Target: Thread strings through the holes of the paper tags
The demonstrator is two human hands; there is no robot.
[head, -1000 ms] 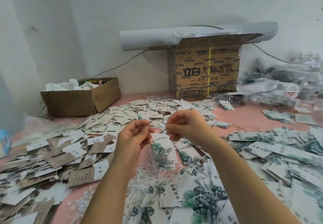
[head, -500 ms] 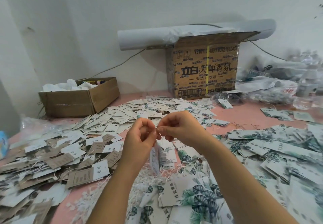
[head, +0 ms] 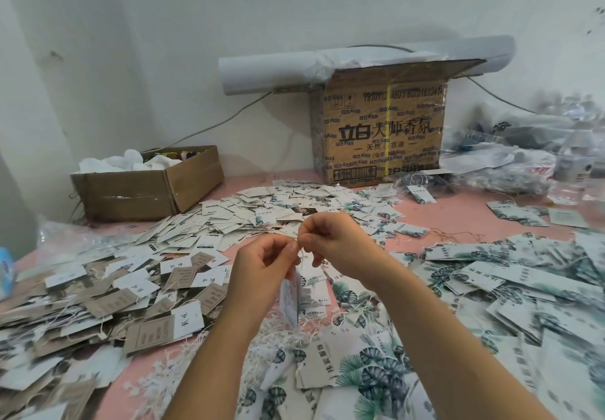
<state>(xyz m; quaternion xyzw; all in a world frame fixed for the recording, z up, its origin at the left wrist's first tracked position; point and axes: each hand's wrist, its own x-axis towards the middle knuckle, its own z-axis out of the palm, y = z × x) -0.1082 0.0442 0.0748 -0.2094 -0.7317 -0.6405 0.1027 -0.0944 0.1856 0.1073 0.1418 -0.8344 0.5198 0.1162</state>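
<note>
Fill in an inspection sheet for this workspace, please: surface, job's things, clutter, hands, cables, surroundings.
Surface: pink table, mostly covered.
Job's things: small stack of tags hanging below the hands; string above it, barely visible.
Clutter: leaf-printed tags right, brown and white tags left, loose white strings in front, plastic bags far right.
Hands: left hand holds the stack's top; right hand pinches the string.
Cables: one cable along the wall, behind the printed carton.
Surroundings: white wall, open cardboard box, paper roll on the carton.
</note>
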